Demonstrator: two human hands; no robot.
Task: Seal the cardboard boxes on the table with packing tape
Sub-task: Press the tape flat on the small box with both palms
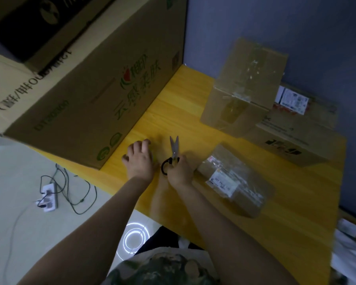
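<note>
Both arms reach in from the bottom of the frame to mid-table. The right hand (178, 169) grips the scissors (171, 155) by the black handles, blades pointing up-frame, slightly apart. The left hand (139, 159) lies palm-down on the yellow table (286, 202), fingers curled; can't tell if it's holding anything. Small taped box (234, 182) sits just right of the hands, big box (86, 79) upper left, two more boxes (247, 85) upper right.

Home parcel-packing corner: yellow table (275, 202), stacked shipping cartons (245, 87), power strip (47, 199) on tiled floor.

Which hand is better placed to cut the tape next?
The right hand: it already holds the scissors, blades slightly open. The left hand lies flat on the table, without any tool.
</note>
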